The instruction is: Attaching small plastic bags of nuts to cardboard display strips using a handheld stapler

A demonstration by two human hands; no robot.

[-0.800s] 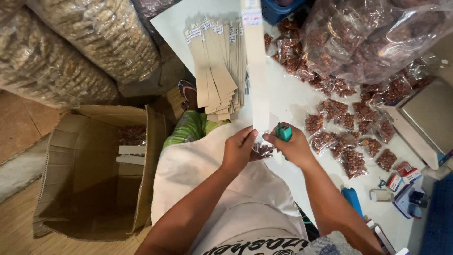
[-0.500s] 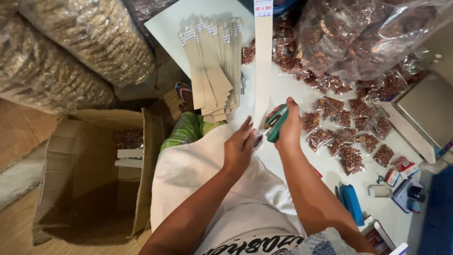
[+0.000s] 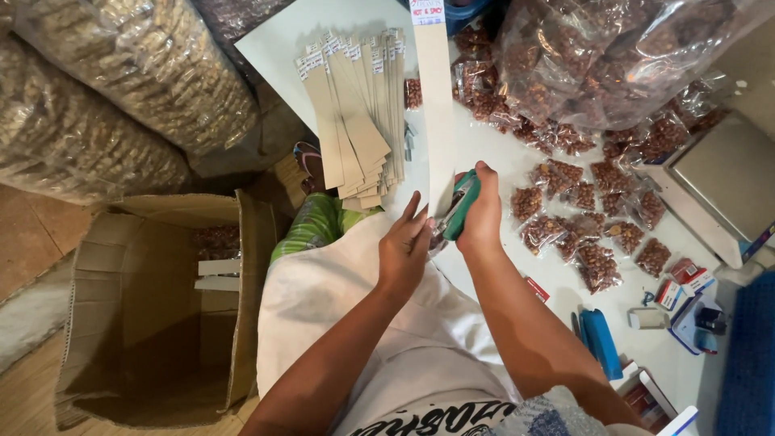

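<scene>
Right grip [image 3: 482, 211]: my fingers closed round the green stapler [image 3: 458, 207], at the near end of the long card strip [image 3: 437, 105].
Left grip [image 3: 405, 246]: fingers spread, pressing a small packet [image 3: 437, 238] just left of the stapler.

right hand [image 3: 483, 211] gripping green stapler [image 3: 458, 207], left hand [image 3: 405, 246] beside

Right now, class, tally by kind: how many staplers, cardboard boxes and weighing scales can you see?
Staplers: 2, the green stapler in the right hand and the blue stapler
Boxes: 1, the cardboard box
Scales: 1, the weighing scale
Total: 4
</scene>
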